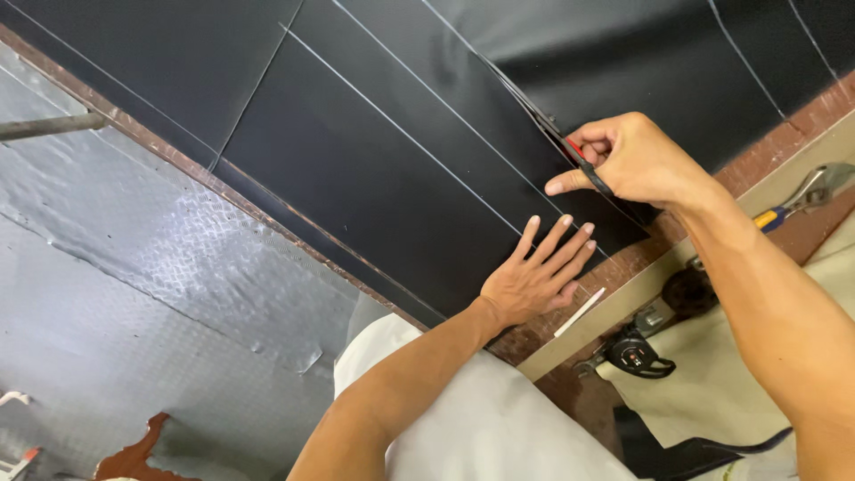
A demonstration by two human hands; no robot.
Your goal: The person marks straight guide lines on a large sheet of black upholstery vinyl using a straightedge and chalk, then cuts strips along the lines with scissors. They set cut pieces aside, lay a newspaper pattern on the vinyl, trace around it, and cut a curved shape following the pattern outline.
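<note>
left hand [534, 276] flat on black sheet [374, 169] | right hand [628, 160] clamped on cutter [583, 160]

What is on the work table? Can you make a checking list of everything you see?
Surface: worn reddish bench with a pale edge strip.
Job's things: black sheet marked with thin white lines; red-and-black cutting tool, blade not visible.
Clutter: white chalk stick; adjustable wrench; black tape measure.
Grippers: left hand pressed flat on the sheet; right hand gripping the tool.
Cables: dark cord, lower right.
Surroundings: grey checker-plate floor; pale cloth.
</note>
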